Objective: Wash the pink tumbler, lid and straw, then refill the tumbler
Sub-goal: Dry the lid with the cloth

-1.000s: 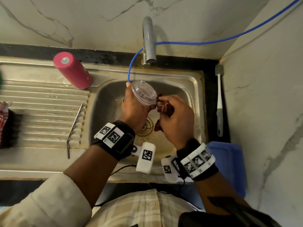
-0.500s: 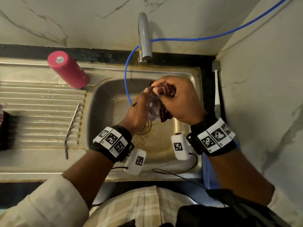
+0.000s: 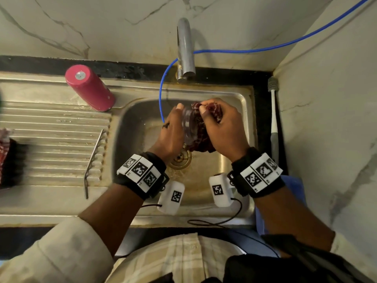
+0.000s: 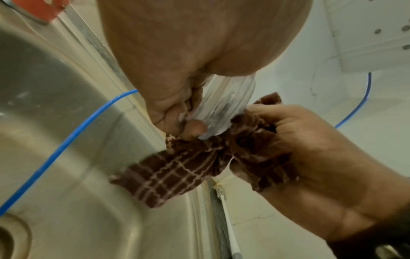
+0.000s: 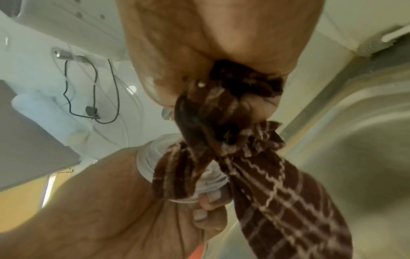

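Observation:
Over the sink basin (image 3: pixel 142 127) my left hand (image 3: pixel 172 131) grips the clear plastic lid (image 3: pixel 188 127) on edge. The lid (image 4: pixel 224 108) shows ribbed and wet in the left wrist view, and the lid (image 5: pixel 153 168) lies half under cloth in the right wrist view. My right hand (image 3: pixel 224 125) grips a bunched dark red checked cloth (image 3: pixel 201 127) pressed against the lid's face. A tail of the cloth (image 4: pixel 175 175) hangs down below it. The pink tumbler (image 3: pixel 89 87) stands upside down on the draining board at the back left. The metal straw (image 3: pixel 93 160) lies on the ridged drainer.
A steel tap (image 3: pixel 184 50) stands behind the basin with a thin blue hose (image 3: pixel 163 92) dropping into it. A long white and grey bottle brush (image 3: pixel 274 119) lies along the right rim. A blue cloth (image 3: pixel 295 190) sits at the front right. The drain (image 3: pixel 180 158) is below my hands.
The lid has turned from flat to on edge. My right hand with the cloth rose from below the lid to its face and has rubbed a little lower since.

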Demonstrator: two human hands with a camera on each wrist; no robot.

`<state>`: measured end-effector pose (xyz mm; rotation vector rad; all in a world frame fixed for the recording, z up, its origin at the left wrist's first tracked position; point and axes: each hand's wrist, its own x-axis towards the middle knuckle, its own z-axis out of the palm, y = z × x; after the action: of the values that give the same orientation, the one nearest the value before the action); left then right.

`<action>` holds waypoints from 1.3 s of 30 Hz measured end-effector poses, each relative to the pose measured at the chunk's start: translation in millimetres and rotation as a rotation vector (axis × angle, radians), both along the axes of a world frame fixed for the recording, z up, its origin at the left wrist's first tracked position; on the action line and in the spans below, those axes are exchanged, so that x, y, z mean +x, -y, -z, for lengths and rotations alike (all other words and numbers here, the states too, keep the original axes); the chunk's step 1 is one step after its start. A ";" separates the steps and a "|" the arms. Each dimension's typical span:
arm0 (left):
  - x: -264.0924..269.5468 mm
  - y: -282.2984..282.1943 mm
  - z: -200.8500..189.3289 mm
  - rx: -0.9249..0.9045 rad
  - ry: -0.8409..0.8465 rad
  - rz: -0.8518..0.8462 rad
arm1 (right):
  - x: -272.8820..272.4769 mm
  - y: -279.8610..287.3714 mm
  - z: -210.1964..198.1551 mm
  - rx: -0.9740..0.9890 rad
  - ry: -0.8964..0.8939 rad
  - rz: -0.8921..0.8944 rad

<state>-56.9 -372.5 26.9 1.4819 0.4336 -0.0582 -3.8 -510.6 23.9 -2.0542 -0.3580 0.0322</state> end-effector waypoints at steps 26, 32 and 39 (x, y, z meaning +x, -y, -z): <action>-3.4 5.3 5.7 0.183 0.034 -0.135 | -28.2 -4.5 -22.8 -0.037 0.161 -0.158; 0.5 0.3 -1.0 -0.053 -0.203 -0.265 | -48.2 -2.6 -8.0 0.124 0.110 -0.193; 0.2 -1.8 3.8 -0.270 -0.205 -0.301 | -39.8 4.6 -9.1 0.099 0.188 -0.192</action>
<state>-56.8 -370.7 23.1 1.1369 0.7807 -0.0277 -43.6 -515.3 33.1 -1.9241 -0.6600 -0.0619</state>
